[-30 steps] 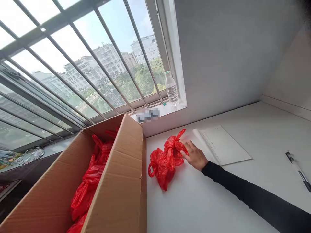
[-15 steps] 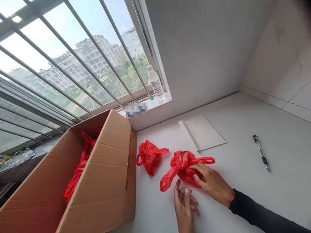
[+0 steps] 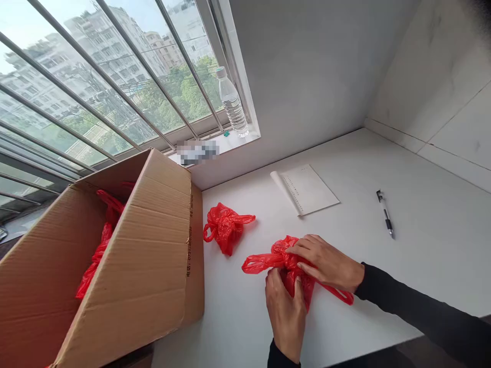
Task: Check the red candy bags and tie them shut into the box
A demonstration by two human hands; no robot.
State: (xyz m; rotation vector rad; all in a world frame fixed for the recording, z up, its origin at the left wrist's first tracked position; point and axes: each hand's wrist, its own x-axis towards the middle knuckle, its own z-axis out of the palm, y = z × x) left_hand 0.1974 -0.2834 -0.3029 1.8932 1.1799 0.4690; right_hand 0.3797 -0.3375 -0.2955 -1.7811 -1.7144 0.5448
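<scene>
A knotted red plastic bag [image 3: 268, 261] lies on the white table [image 3: 422, 214] near its front edge. My right hand [image 3: 326, 263] rests over the bag's top with its fingers closed on the plastic. Below it, my left hand [image 3: 286, 312] grips the same bag from the near side. One handle loop sticks out to the left, another trails to the right under my right wrist. A second tied red bag [image 3: 224, 227] lies alone further back, beside the cardboard box [image 3: 146, 266].
The open cardboard box at the left holds more red bags [image 3: 102, 240]. A notebook [image 3: 307, 189] and a pen [image 3: 385, 220] lie at the back right of the table. A water bottle [image 3: 230, 102] stands on the window sill behind bars.
My right hand pulled one red bag away from the other toward the front edge. My left hand came in and took hold of it. The view tipped down and right.
</scene>
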